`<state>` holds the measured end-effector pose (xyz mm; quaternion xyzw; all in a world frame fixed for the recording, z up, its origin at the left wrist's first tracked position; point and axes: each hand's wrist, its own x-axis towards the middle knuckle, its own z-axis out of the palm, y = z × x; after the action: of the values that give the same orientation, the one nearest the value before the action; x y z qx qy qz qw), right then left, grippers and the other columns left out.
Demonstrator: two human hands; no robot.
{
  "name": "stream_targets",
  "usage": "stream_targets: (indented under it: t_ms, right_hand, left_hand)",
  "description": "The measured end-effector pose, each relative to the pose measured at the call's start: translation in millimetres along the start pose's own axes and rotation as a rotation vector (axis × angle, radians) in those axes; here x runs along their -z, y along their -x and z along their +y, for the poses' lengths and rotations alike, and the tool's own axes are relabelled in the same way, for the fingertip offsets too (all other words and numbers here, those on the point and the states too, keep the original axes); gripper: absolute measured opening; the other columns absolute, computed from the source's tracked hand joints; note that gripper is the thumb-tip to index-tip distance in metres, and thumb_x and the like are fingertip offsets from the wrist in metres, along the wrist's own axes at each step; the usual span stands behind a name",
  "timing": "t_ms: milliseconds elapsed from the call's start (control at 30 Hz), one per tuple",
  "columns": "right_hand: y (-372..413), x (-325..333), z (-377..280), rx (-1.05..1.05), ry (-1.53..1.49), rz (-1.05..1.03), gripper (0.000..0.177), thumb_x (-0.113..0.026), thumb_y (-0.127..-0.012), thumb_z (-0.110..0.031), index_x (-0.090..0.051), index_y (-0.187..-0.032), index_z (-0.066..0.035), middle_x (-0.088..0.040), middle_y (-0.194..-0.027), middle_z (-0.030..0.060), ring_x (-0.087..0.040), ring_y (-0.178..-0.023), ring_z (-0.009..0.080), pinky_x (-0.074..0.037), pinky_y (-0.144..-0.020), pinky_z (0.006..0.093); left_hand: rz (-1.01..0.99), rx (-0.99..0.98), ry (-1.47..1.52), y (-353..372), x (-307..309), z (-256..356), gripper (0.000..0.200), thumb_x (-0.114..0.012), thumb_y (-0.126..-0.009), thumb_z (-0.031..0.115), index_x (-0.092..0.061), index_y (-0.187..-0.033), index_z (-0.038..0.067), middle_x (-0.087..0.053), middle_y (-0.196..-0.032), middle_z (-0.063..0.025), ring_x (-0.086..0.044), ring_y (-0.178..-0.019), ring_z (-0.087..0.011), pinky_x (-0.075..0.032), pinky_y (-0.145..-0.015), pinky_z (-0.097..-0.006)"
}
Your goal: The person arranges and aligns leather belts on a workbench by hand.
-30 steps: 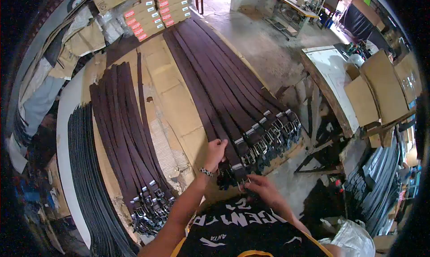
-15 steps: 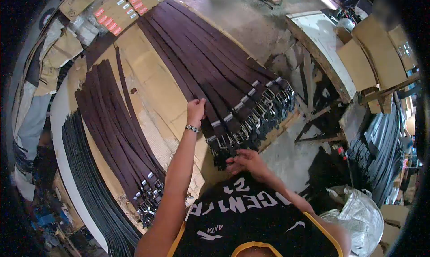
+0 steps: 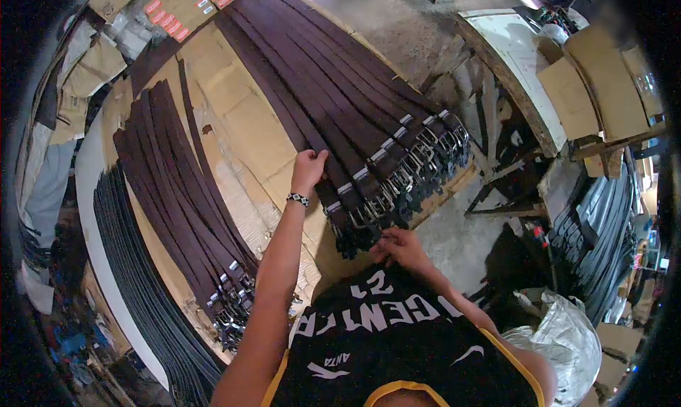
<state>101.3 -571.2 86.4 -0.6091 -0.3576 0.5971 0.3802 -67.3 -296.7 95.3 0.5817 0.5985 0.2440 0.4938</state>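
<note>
Dark brown belts [image 3: 333, 95] lie side by side in a wide fan, their metal buckles [image 3: 372, 208] gathered at the near end. At the left edge of this fan, my left hand [image 3: 308, 171] is closed on a belt, a little above its buckle. My right hand [image 3: 401, 249] is just below the buckles, with thumb and fingers pinched together at the dark hanging ends [image 3: 351, 245]. What sits between those fingertips is too small and dark to make out.
A second group of brown belts [image 3: 174, 173] lies to the left, beside a row of black straps [image 3: 142, 265]. Cardboard [image 3: 245, 116] covers the table. Labelled boxes [image 3: 177, 9] stand at the far end. To the right are a white-topped table [image 3: 507, 59] and a silvery sack [image 3: 560, 343].
My right hand has moved slightly right and up towards the buckle ends, and its spread fingers have closed into a pinch. My left hand stays on the belt at the fan's left edge.
</note>
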Motion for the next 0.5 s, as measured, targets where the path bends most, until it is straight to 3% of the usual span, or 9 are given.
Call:
stream_targets:
  t_ms: [100, 200, 300, 367, 433, 500]
  right_hand:
    - [9, -5, -45, 0.026, 0.424, 0.115, 0.028, -0.065, -0.090, -0.020, -0.062, -0.105, 0.004, -0.072, -0.090, 0.0199, -0.071, -0.081, 0.0315, -0.055, -0.074, 0.0425]
    - [18, -9, -55, -0.012, 0.697, 0.182, 0.034, -0.064, -0.090, -0.030, -0.066, -0.101, 0.002, -0.070, -0.090, 0.0231, -0.069, -0.084, 0.0407, -0.054, -0.077, 0.0493]
    - [17, 2, -35, -0.176, 1.089, 0.012, 0.041, -0.061, -0.090, -0.041, -0.072, -0.092, -0.001, -0.068, -0.085, 0.0253, -0.065, -0.079, 0.0439, -0.052, -0.073, 0.0509]
    - [20, 0, -54, -0.180, 1.173, -0.130, 0.043, -0.058, -0.091, -0.043, -0.072, -0.092, -0.003, -0.068, -0.085, 0.0251, -0.065, -0.081, 0.0434, -0.051, -0.074, 0.0517]
    - [22, -2, -67, -0.133, 1.177, -0.246, 0.044, -0.057, -0.092, -0.044, -0.072, -0.091, -0.003, -0.068, -0.085, 0.0242, -0.065, -0.083, 0.0428, -0.051, -0.075, 0.0522]
    - [23, -4, -72, -0.043, 1.093, -0.333, 0.044, -0.056, -0.092, -0.045, -0.071, -0.089, -0.004, -0.068, -0.085, 0.0227, -0.065, -0.084, 0.0423, -0.050, -0.074, 0.0523]
  left_hand:
    - [0.124, -0.120, -0.135, -25, -9, -49, 0.034, -0.067, -0.089, 0.031, -0.067, -0.089, -0.004, -0.064, -0.063, -0.0118, -0.066, -0.061, -0.0240, -0.050, -0.058, -0.0361]
    - [0.254, -0.182, -0.165, 4, 13, -28, 0.037, -0.067, -0.087, 0.031, -0.067, -0.099, -0.004, -0.069, -0.073, -0.0159, -0.069, -0.076, -0.0275, -0.051, -0.067, -0.0380]
    - [0.246, -0.044, -0.093, 40, 50, -30, 0.035, -0.066, -0.088, 0.030, -0.067, -0.101, -0.003, -0.070, -0.081, -0.0180, -0.069, -0.079, -0.0277, -0.051, -0.068, -0.0383]
    - [0.287, 0.113, -0.167, 67, 78, -57, 0.034, -0.069, -0.086, 0.030, -0.066, -0.098, -0.002, -0.070, -0.089, -0.0187, -0.069, -0.083, -0.0294, -0.052, -0.069, -0.0403]
    - [0.514, 0.107, -0.604, 103, 106, -107, 0.038, -0.073, -0.083, 0.033, -0.063, -0.098, -0.001, -0.069, -0.087, -0.0188, -0.069, -0.083, -0.0308, -0.054, -0.068, -0.0416]
    - [0.518, 0.365, -0.899, 141, 138, -143, 0.050, -0.076, -0.079, 0.040, -0.059, -0.103, 0.000, -0.067, -0.089, -0.0191, -0.069, -0.084, -0.0338, -0.056, -0.071, -0.0430]
